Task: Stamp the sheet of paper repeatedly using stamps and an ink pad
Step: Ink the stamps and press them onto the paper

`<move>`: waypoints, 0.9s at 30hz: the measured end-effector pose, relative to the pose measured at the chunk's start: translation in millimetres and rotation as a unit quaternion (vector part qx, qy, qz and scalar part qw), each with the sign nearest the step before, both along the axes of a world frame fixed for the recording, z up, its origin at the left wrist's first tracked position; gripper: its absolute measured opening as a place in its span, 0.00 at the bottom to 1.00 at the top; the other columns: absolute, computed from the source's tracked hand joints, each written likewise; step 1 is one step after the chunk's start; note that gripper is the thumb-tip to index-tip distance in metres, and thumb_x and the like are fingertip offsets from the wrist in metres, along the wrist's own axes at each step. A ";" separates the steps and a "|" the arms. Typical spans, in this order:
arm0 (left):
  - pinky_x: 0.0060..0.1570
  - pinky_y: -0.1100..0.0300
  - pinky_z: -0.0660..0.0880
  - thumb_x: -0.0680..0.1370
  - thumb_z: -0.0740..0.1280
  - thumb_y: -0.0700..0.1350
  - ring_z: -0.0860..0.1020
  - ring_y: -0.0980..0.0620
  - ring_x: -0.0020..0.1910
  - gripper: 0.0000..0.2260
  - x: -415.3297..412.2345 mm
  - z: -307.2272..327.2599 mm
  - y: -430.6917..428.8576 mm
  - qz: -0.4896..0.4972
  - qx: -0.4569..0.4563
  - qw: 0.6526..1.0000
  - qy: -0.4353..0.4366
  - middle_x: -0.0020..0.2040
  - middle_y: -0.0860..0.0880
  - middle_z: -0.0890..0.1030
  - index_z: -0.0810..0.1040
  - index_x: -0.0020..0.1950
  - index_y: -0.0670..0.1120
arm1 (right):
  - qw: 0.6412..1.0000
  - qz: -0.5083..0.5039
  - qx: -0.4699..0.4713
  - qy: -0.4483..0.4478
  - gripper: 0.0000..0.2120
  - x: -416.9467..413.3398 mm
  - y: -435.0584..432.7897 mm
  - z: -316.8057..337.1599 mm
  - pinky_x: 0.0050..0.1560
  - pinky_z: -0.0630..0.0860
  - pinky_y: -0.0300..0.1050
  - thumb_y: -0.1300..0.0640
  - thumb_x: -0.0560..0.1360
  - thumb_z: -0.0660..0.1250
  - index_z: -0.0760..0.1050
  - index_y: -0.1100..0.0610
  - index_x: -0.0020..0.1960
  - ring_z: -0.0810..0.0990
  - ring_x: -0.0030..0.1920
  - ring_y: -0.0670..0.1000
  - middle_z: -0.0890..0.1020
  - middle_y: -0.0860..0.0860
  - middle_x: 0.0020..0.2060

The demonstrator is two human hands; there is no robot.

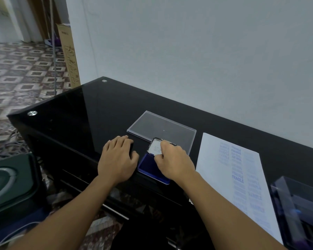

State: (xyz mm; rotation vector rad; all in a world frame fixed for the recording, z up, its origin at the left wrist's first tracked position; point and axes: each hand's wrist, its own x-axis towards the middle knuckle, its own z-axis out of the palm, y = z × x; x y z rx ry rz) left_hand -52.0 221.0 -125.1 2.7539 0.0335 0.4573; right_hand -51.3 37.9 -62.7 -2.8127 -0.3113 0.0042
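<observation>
Left hand (117, 156) wrapped over stamp (131, 148), right hand (172, 159) pinching lid (154, 147) of ink pad (148, 166) at table (79, 114) front edge. Paper (211, 150) just right. Swing lid fully back, then press stamp flat on ink.

The shiny black counter (76, 112) holds a clear flat lid (161, 127). A blue ink pad (148, 166) lies just in front of it, with a small black stamp (131, 148) beside it. A sheet of paper (215, 159) with blue words lies to the right, then a dark see-through box (300, 204).
</observation>
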 end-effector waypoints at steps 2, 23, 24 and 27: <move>0.74 0.49 0.58 0.79 0.58 0.54 0.65 0.50 0.73 0.20 -0.3 0.4 -0.2 0.002 0.004 1.000 0.004 0.72 0.52 0.71 0.72 0.69 0.50 | 1.000 0.002 -0.001 0.013 0.04 2.1 0.6 2.3 0.39 0.74 0.46 0.51 0.80 0.60 0.65 0.48 0.47 0.76 0.44 0.50 0.82 0.51 0.51; 0.75 0.49 0.56 0.80 0.58 0.55 0.64 0.50 0.74 0.20 -0.9 0.0 -0.9 0.006 0.005 1.000 0.006 0.73 0.51 0.70 0.72 0.70 0.51 | 1.000 -0.013 -0.007 -0.016 0.03 -5.8 3.3 -2.0 0.43 0.81 0.51 0.50 0.81 0.58 0.67 0.49 0.51 0.80 0.47 0.53 0.83 0.53 0.51; 0.75 0.49 0.56 0.80 0.58 0.54 0.64 0.50 0.74 0.20 -1.1 0.3 -1.0 0.006 0.004 1.000 0.005 0.73 0.51 0.70 0.72 0.70 0.51 | 1.000 -0.015 -0.006 -0.016 0.03 -5.8 3.3 -2.7 0.43 0.81 0.50 0.50 0.81 0.58 0.68 0.49 0.52 0.81 0.48 0.53 0.83 0.53 0.51; 0.75 0.49 0.56 0.80 0.58 0.55 0.64 0.50 0.74 0.20 -1.6 1.4 -1.1 0.005 0.002 1.000 0.004 0.73 0.51 0.70 0.72 0.70 0.51 | 1.000 -0.013 -0.005 -0.018 0.04 -7.3 2.8 -3.6 0.44 0.81 0.49 0.50 0.81 0.58 0.68 0.49 0.54 0.81 0.48 0.52 0.83 0.52 0.52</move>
